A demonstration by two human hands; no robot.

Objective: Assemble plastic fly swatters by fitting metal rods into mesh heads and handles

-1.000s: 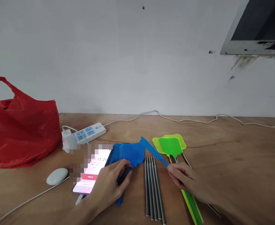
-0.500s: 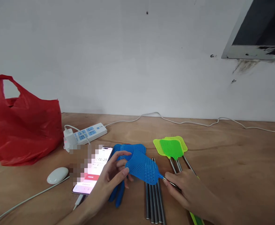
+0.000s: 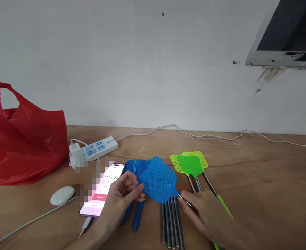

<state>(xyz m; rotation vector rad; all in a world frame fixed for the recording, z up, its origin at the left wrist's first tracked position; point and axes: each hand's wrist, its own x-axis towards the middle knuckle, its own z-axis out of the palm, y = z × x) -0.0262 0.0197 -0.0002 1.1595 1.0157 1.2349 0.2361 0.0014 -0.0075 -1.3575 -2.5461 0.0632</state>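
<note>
A blue fly swatter (image 3: 158, 180) is held up above the table, its perforated head facing me. My left hand (image 3: 126, 191) has thumb and curled fingers closed at the head's left edge. Between thumb and fingers of my right hand (image 3: 205, 211) is the swatter's thin metal rod, just below the blue neck. Behind the held head lie more blue swatter heads (image 3: 132, 167), partly hidden. Blue handles (image 3: 138, 217) stick out below my left hand. Several bare metal tubes (image 3: 171, 225) lie side by side beneath the swatter, their upper ends covered by it.
Yellow and green fly swatters (image 3: 190, 165) lie behind my right hand. To the left are a lit phone (image 3: 100, 198) on a cable, a white mouse (image 3: 62, 196), a power strip (image 3: 100, 147) and a red plastic bag (image 3: 27, 139). A white cord (image 3: 202, 135) runs along the wall.
The blue head has turned more face-on to me and its upper edge has risen. My left fingers have curled in from a looser spread onto its edge.
</note>
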